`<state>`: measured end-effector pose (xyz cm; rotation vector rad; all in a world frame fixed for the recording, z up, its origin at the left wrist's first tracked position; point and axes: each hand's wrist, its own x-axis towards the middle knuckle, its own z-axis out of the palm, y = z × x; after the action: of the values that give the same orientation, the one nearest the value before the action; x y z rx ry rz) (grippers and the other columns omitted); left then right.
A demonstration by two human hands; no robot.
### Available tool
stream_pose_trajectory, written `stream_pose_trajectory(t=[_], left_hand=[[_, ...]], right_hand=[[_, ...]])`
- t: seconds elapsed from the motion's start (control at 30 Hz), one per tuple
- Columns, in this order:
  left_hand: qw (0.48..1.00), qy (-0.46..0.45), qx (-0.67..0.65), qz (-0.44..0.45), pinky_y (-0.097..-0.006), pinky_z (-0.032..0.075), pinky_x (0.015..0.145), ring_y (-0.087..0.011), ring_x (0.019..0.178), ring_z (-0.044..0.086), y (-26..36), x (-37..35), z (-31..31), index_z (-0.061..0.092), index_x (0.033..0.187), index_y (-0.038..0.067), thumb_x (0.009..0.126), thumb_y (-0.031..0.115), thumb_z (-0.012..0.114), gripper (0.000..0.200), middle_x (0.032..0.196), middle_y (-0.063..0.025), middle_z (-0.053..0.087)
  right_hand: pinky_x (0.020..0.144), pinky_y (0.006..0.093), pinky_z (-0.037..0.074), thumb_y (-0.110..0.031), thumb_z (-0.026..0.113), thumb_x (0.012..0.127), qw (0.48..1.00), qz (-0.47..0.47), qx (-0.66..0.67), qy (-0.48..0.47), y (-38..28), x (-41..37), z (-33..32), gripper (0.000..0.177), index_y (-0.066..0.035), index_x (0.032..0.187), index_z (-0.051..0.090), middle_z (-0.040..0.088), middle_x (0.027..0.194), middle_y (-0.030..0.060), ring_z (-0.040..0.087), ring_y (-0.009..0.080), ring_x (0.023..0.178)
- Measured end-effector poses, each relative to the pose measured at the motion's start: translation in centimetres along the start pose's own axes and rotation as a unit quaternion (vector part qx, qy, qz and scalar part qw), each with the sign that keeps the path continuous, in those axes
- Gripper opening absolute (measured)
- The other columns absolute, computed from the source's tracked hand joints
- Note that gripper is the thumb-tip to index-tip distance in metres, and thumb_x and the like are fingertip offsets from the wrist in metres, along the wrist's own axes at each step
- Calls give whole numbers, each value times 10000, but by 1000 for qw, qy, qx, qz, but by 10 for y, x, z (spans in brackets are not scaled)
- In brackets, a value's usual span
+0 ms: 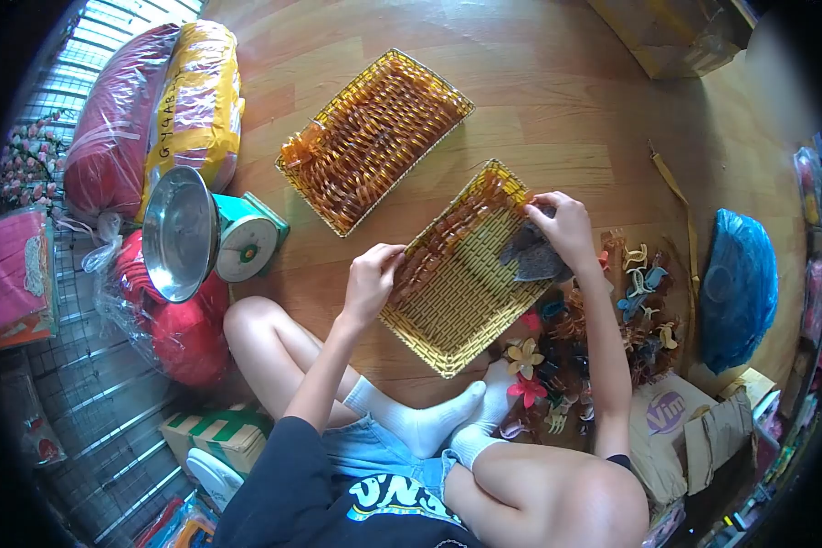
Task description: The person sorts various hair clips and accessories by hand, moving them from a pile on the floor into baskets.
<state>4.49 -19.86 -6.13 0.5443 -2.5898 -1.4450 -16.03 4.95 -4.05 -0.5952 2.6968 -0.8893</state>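
Note:
A yellow-brown woven basket [447, 352] lies tilted on the floor before me, with a row of shiny amber-brown pieces [470, 215] along its far side. My left hand [373, 281] is closed at its left edge, thumb and fingertips pinched on the rim. At the upper right corner, my right hand [562, 228] is closed in a pinch beside the amber pieces; what lies between its fingertips is hidden. A dark grey item [534, 256] sits in the basket under that hand. Farther off, a second basket [345, 228] is filled with rows of amber-brown pieces [388, 128].
Hair claw clips and flower clips [525, 358] lie heaped right of my feet. At left stand a green scale [251, 239] with a metal pan, wrapped parcels [192, 100] and a red bagged bundle [187, 333]. A blue plastic bag [740, 292] and cardboard [671, 420] lie right.

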Motion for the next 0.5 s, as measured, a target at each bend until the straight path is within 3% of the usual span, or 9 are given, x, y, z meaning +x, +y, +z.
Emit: stream_pose_trajectory(t=[0.17,0.23,0.3,0.5], left_hand=[[998,8,66,20,-313,513,723,-251,777,660,-11,-14,-19,666,1008,-27,846,-17,603,174,893,-157,672],[998,27,32,-41,-332,507,740,-268,814,652,-2,-15,-23,642,1040,-19,839,3,610,205,938,-167,651],[981,107,148,64,-404,448,864,-305,987,566,16,-7,-15,620,1048,25,818,84,650,239,1009,-125,588],[917,116,292,247,-365,341,815,-192,911,502,60,48,60,678,907,158,735,219,711,185,899,-13,535]], right_hand=[[773,354,512,-324,694,806,1000,0,-18,-25,-23,-9,14,334,-27,958,702,694,917,119,671,261,856],[775,360,512,-329,689,810,999,1,-22,-24,-28,-12,20,332,-33,960,702,694,914,119,670,256,861],[777,367,511,-326,685,813,999,-6,-29,-14,-29,-15,24,330,-38,973,698,693,923,115,668,258,868],[765,385,508,-292,676,815,1000,-1,-1,20,-28,-25,22,311,-33,988,683,667,958,108,658,277,863]])
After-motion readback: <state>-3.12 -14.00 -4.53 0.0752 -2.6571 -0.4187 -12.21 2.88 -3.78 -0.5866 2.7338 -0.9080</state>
